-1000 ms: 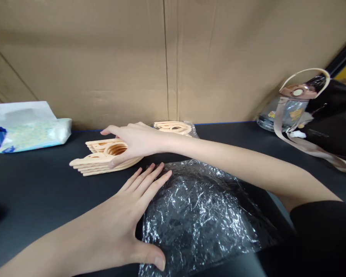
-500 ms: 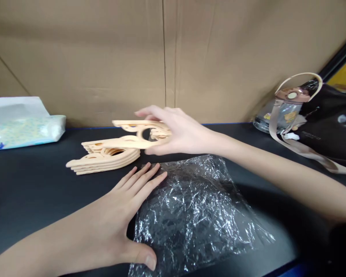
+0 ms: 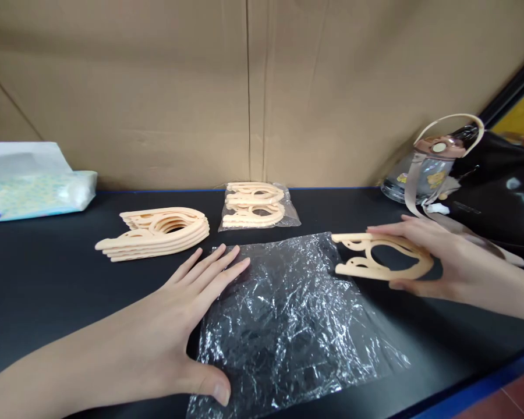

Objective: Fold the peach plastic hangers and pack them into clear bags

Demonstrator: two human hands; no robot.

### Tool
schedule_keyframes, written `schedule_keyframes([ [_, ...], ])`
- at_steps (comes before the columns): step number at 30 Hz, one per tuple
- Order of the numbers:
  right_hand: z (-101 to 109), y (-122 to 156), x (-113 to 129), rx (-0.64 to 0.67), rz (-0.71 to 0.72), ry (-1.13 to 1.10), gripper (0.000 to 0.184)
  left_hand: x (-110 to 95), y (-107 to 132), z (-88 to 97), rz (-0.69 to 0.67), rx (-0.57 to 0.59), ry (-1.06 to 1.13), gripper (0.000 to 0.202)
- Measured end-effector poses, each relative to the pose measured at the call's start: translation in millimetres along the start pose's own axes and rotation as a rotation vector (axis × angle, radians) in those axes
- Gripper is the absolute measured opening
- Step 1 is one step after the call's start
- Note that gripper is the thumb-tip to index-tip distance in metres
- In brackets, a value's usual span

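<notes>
My left hand (image 3: 174,326) lies with fingers spread on the left edge of a clear, crinkled plastic bag (image 3: 297,320). In my right hand (image 3: 445,262) is one cream folding hanger (image 3: 378,270), gripped by its rounded end between thumb and fingers. Its two arm tips point left, over the bag's upper right edge. Beyond my left fingertips a stack of several like hangers (image 3: 179,244) rests on the black table. Further back, a clear packet of folded hangers (image 3: 257,203) lies near the cardboard wall.
At the far left stands a tissue pack (image 3: 39,192). A clear water bottle (image 3: 432,163) with a strap is at the back right, beside a black bag (image 3: 498,186). Brown cardboard (image 3: 157,87) walls off the back; the table's blue edge (image 3: 484,378) shows at lower right.
My right hand has moved right and toward me from above the stack, carrying one hanger off it. The packet behind has come into view. My left hand stays in place on the bag.
</notes>
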State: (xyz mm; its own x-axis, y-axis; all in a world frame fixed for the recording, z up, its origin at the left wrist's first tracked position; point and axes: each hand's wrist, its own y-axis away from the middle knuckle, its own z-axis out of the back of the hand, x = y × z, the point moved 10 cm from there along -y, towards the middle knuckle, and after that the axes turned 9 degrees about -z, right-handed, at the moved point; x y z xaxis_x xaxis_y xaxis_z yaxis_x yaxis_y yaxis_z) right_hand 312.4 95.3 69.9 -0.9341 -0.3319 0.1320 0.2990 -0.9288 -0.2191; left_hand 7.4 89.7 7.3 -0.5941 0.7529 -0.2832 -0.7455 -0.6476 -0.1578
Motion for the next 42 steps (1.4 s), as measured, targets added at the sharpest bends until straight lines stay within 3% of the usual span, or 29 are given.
schedule_keyframes([
  [5, -14, 9, 19, 0.094, 0.07, -0.112, 0.067, -1, 0, -0.3, 0.009, 0.009, -0.008, 0.121],
  [12, -24, -12, 55, 0.149, 0.141, -0.202, 0.06, 1, 1, 2.4, 0.005, -0.005, -0.01, 0.123],
  [17, -29, -13, 48, 0.143, 0.164, -0.161, 0.067, 5, 1, -5.3, -0.026, 0.104, 0.013, 0.125],
  [24, -24, 3, 22, 0.109, 0.085, -0.116, 0.074, 0, 1, -2.2, 0.045, 0.025, -0.012, 0.124],
  [34, -34, -18, 70, 0.169, 0.231, -0.128, 0.067, -2, 0, -4.2, 0.023, 0.058, 0.001, 0.123],
  [38, -46, -23, 77, 0.17, 0.265, -0.179, 0.069, -5, -1, -2.3, -0.002, 0.044, -0.003, 0.122],
  [42, -41, -20, 71, 0.096, 0.254, -0.128, 0.071, -7, 0, 4.7, 0.033, 0.016, 0.011, 0.122],
])
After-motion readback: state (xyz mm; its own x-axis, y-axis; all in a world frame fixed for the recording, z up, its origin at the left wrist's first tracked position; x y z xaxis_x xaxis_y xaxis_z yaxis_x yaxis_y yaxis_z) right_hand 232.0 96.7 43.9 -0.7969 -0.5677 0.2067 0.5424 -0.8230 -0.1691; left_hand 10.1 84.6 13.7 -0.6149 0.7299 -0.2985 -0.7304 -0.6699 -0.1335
